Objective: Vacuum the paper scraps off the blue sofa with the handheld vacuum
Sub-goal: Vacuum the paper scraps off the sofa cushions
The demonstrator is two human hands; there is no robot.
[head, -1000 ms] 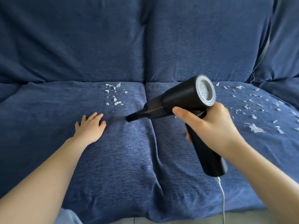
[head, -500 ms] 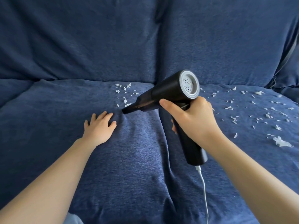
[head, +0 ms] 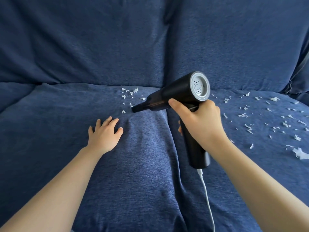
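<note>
- White cable point(head: 207, 198) ran from the butt of the handheld vacuum point(head: 177, 96) toward the bottom edge of the view, nearest the camera.
- Right hand point(head: 200, 121) was clenched around the vacuum's black handle, thumb lying along the barrel, the other fingers curled out of sight behind the grip.
- Left hand point(head: 104, 133) lay palm down on the seat cushion of the blue sofa point(head: 142, 173), fingers released and spread, grasping nothing.
- Between the two hands ran the seam where the two seat cushions met.
- Just beyond the left fingers, the vacuum's narrow nozzle pointed left and down, its tip at the near edge of a small cluster of paper scraps point(head: 129, 94); whether it touched the fabric could not be told.
- Right of the right fingers, a wider scatter of white scraps point(head: 270, 118) covered the right cushion, a larger piece lying near the view's right edge.
- Farthest off, the back cushions point(head: 100, 47) rose behind everything.
</note>
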